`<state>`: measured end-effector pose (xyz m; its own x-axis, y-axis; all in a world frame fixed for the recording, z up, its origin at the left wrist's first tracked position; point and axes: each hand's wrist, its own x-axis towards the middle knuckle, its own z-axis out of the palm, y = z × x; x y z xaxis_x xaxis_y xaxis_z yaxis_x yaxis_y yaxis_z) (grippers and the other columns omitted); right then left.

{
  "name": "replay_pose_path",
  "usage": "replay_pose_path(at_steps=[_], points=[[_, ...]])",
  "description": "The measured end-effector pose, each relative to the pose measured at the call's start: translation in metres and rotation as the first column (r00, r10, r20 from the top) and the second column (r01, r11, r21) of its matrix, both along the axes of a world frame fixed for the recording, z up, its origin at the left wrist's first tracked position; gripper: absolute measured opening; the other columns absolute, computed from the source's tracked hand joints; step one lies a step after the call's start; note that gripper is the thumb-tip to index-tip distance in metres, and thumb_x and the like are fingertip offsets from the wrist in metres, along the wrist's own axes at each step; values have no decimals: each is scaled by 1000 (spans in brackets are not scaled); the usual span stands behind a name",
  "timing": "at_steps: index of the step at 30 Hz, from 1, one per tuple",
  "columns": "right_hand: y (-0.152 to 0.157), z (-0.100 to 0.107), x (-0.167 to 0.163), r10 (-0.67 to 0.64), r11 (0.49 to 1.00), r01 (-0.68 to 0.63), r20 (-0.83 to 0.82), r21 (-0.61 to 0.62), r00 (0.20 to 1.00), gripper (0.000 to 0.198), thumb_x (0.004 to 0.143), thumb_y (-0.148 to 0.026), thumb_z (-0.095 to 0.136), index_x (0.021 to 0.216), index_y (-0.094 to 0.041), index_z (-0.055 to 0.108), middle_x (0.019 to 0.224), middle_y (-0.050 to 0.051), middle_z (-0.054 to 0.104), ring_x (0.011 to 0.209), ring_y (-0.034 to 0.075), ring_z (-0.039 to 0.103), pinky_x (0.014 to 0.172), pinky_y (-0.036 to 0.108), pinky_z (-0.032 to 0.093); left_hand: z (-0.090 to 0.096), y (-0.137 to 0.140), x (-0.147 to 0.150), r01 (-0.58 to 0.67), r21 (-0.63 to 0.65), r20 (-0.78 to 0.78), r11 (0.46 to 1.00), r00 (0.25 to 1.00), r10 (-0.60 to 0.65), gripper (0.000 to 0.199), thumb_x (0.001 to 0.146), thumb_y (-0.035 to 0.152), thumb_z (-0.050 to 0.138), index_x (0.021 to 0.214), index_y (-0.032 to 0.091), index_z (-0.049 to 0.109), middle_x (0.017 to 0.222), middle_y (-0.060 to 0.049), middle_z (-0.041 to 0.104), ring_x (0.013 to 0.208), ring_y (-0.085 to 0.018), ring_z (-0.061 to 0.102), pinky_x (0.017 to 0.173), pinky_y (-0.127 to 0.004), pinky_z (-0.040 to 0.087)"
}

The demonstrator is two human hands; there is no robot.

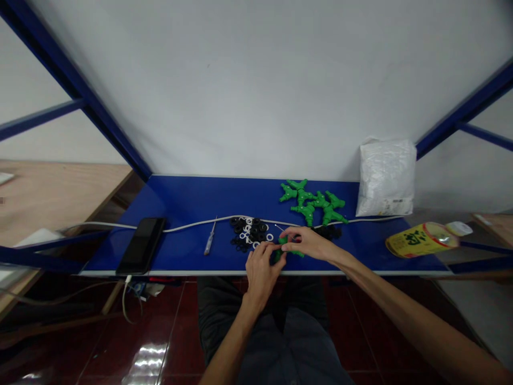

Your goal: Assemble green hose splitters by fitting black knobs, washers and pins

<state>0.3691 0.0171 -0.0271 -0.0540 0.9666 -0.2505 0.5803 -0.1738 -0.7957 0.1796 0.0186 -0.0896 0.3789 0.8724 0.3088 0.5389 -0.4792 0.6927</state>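
My left hand (262,267) is closed around a green plastic hose splitter (278,255) near the table's front edge. Over the same piece, from the right, comes my right hand (306,243), its thumb and fingers pinched against it; whether a small part sits in that pinch is hidden. A thin metal shaft (279,228) shows just beyond my right fingers. To the left of my hands lies a pile of black and white ring washers (250,230). Behind them are several more green Y-shaped hose splitters (306,208).
A screwdriver (209,239) and a black phone (142,246) on a white cable lie left on the blue table (192,198). Dark small parts (331,232) lie right of my hand. A white wrapped package (387,179) and a yellow bottle (420,239) stand farther right.
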Motion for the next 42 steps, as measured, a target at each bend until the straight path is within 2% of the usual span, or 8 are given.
replay_pose_path(at_steps=[2,6,10,14,18,22,27,42], points=[[-5,6,6,11,1000,-11,18,13,1000,45,85,-45,65,116,-13,70,78,2,65,68,16,56,65,29,44,0,0,0,-6,-7,7,1000,1000,6,21,86,26,77,106,29,73,105,1,74,90,-18,68,80,-32,45],[-20,22,15,85,996,-85,39,-5,996,35,91,-31,54,117,-15,70,78,3,67,67,16,58,65,28,46,0,-1,0,-8,-6,13,1000,1000,9,20,87,27,76,107,29,72,105,1,74,90,-18,68,81,-33,45],[-33,40,16,178,978,-200,275,52,945,29,99,-29,46,117,-17,66,86,5,70,68,17,62,67,29,49,0,-1,0,2,6,6,1000,1000,-2,21,87,28,76,108,29,72,107,0,74,91,-18,69,81,-32,46],[-35,63,9,213,924,-356,583,141,784,22,100,-24,50,109,-20,69,100,9,73,90,21,69,78,30,49,-1,0,0,-6,31,-11,999,1000,6,18,88,29,76,106,30,72,106,1,73,96,-18,69,81,-32,46],[-31,88,-3,285,887,-461,760,21,584,23,100,-22,51,108,-21,73,97,9,72,82,21,70,69,29,46,-2,-1,1,-6,38,-18,999,1000,7,17,89,31,75,106,30,72,106,1,73,98,-18,69,82,-32,45],[-29,98,-9,308,876,-478,828,-55,469,23,99,-19,53,109,-19,73,96,10,70,78,21,69,63,29,41,-3,-1,1,-12,32,-19,999,1000,12,17,89,32,76,106,30,72,107,1,73,98,-18,69,82,-31,45],[-29,96,-10,337,862,-500,834,-87,437,21,99,-18,53,108,-18,73,98,10,69,78,21,68,62,30,39,-3,0,1,-7,30,-18,1000,1000,7,16,90,34,74,105,30,72,107,1,74,97,-17,69,81,-31,45],[-31,84,-5,360,843,-532,817,-78,451,23,100,-13,49,104,-17,71,97,11,68,83,22,66,66,32,39,-3,-1,2,-4,43,-28,999,1000,5,15,90,35,73,105,30,72,109,1,73,99,-18,69,82,-31,45]])
